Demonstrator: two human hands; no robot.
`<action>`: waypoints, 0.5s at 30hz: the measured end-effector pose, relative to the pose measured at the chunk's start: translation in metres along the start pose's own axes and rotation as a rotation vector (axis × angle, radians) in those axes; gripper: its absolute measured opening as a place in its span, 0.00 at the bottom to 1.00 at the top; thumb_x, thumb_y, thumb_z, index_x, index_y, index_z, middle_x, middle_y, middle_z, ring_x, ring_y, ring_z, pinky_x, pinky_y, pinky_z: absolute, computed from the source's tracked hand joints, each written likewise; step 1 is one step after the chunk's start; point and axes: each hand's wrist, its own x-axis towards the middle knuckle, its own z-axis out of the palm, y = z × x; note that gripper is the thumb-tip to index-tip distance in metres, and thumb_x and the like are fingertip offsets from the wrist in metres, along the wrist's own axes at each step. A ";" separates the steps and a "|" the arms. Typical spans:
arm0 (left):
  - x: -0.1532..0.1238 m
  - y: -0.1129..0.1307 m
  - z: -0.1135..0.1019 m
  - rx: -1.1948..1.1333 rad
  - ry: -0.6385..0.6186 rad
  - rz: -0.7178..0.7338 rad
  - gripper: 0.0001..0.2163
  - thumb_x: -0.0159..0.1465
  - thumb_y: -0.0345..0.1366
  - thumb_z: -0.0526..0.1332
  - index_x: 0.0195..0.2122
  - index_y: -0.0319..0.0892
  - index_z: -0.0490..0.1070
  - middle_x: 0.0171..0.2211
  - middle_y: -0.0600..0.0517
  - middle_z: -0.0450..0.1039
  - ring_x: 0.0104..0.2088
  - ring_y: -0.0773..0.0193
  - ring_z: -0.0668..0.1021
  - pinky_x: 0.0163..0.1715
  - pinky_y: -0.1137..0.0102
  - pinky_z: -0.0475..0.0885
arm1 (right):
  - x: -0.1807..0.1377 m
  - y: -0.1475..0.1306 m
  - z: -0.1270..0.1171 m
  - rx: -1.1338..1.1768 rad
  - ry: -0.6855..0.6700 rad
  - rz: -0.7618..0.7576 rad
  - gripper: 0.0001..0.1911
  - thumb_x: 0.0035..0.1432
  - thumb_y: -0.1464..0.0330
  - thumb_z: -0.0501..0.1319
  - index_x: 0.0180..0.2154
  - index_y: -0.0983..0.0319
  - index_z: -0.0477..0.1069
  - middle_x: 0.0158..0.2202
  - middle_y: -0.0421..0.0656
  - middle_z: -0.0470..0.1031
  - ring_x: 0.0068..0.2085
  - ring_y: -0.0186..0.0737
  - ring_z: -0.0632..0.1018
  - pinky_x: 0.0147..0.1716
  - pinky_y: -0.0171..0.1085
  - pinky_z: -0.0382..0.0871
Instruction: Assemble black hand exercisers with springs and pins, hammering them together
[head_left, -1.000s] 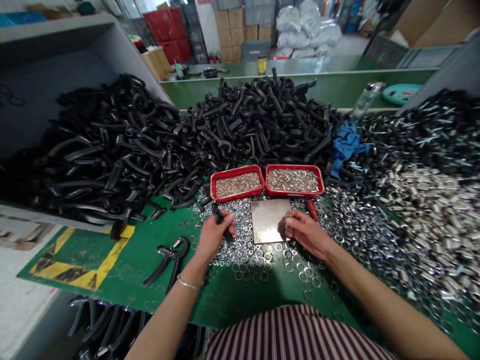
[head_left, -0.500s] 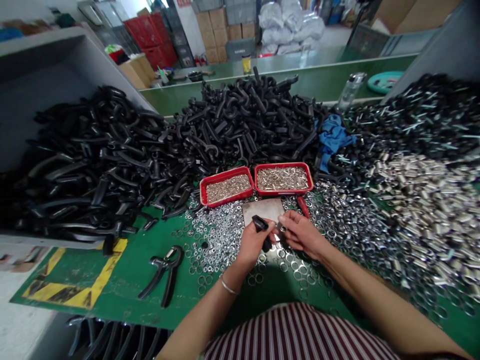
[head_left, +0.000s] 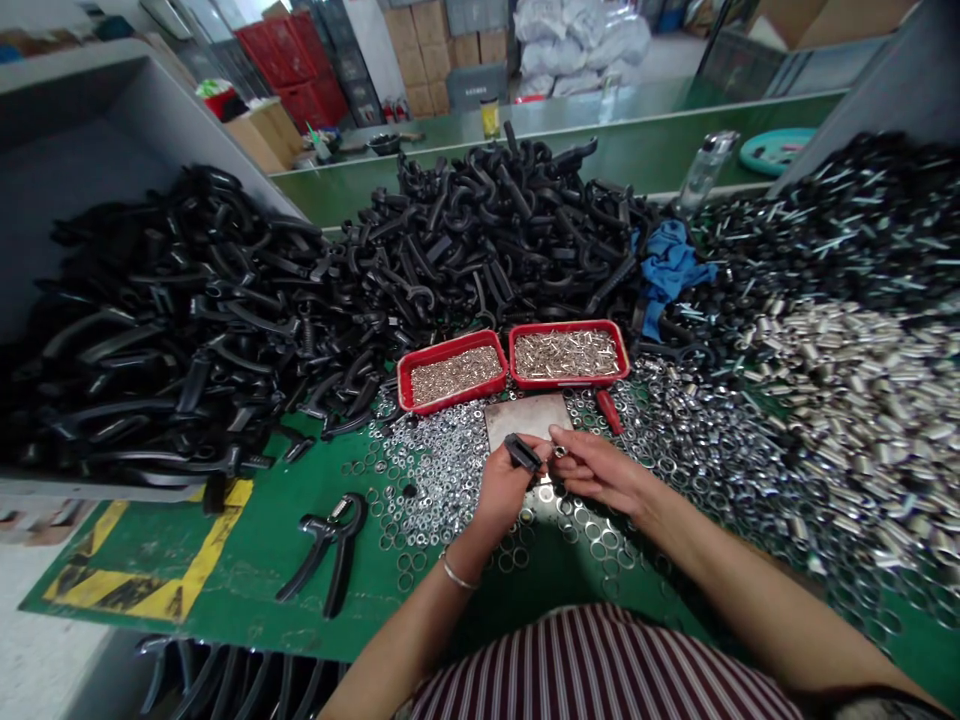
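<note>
My left hand [head_left: 501, 492] is closed around a black plastic handle [head_left: 523, 453], one end of which sticks up past the thumb. Close beside it, my right hand [head_left: 604, 472] pinches a small metal nut [head_left: 559, 451] between thumb and fingertips, near the handle's end. Both hands are over the near part of a flat metal plate [head_left: 529, 418]. Loose washers [head_left: 439, 480] lie left of them, and thin metal rings [head_left: 600, 540] are scattered below. A hand grip strengthener [head_left: 330, 545] with a spring rests on the green table at left.
Two red trays, one of small metal pieces [head_left: 459, 376] and one of pins [head_left: 566, 357], stand behind the plate. Black handles [head_left: 480, 230] are heaped beyond. A red-handled tool [head_left: 609, 411], a blue cloth [head_left: 667, 265] and piled metal sleeves [head_left: 862, 410] are on the right.
The black handle has tilted in my left hand, so its end now points toward the right hand. My right hand has shifted slightly left, and the nut now shows at its fingertips.
</note>
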 end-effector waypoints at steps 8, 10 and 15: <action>0.000 0.003 -0.012 -0.056 -0.060 -0.009 0.14 0.60 0.47 0.68 0.36 0.40 0.76 0.24 0.55 0.72 0.26 0.68 0.73 0.31 0.72 0.67 | -0.007 -0.001 -0.004 -0.033 -0.118 -0.012 0.11 0.59 0.64 0.69 0.40 0.64 0.77 0.32 0.41 0.73 0.28 0.26 0.70 0.29 0.26 0.73; -0.001 0.002 -0.011 -0.025 -0.051 0.027 0.13 0.61 0.45 0.67 0.36 0.40 0.77 0.24 0.55 0.72 0.26 0.67 0.72 0.31 0.72 0.67 | -0.005 0.002 -0.005 -0.099 -0.039 -0.068 0.13 0.58 0.62 0.70 0.41 0.63 0.76 0.32 0.41 0.75 0.27 0.27 0.72 0.28 0.28 0.74; -0.001 0.014 -0.016 0.290 0.010 0.162 0.07 0.60 0.35 0.66 0.39 0.42 0.77 0.35 0.51 0.75 0.37 0.62 0.75 0.41 0.68 0.69 | -0.006 -0.010 -0.001 -0.524 0.220 -0.385 0.14 0.57 0.61 0.70 0.41 0.60 0.72 0.31 0.40 0.78 0.30 0.36 0.79 0.33 0.38 0.77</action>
